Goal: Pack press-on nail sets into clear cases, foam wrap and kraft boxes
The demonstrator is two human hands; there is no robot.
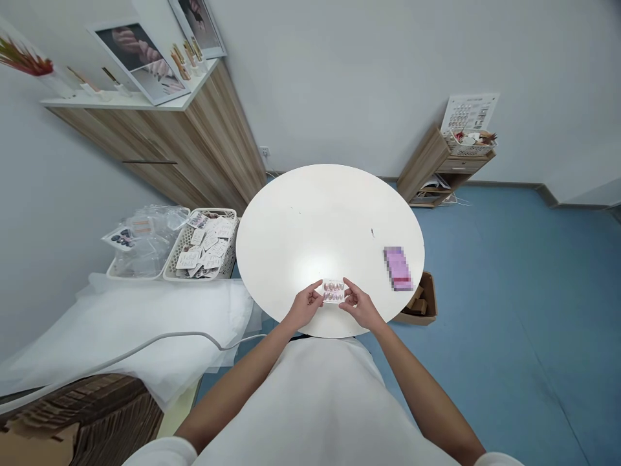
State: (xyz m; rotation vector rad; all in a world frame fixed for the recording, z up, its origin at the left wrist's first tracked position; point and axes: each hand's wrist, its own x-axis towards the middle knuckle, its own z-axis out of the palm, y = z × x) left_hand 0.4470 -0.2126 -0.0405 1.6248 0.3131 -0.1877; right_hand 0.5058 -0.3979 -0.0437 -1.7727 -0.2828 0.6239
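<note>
Both my hands hold a small card of press-on nails over the near part of the round white table. Two rows of pinkish, shiny nails show on the pale card. My left hand pinches its left edge between thumb and fingers. Opposite it, my right hand grips the right edge in the same way. Whether the card touches the tabletop I cannot tell.
A blurred purple item lies at the table's right side. Left of the table stand a white basket of cards and a basket with clear plastic bags. A cardboard box sits on the floor at right.
</note>
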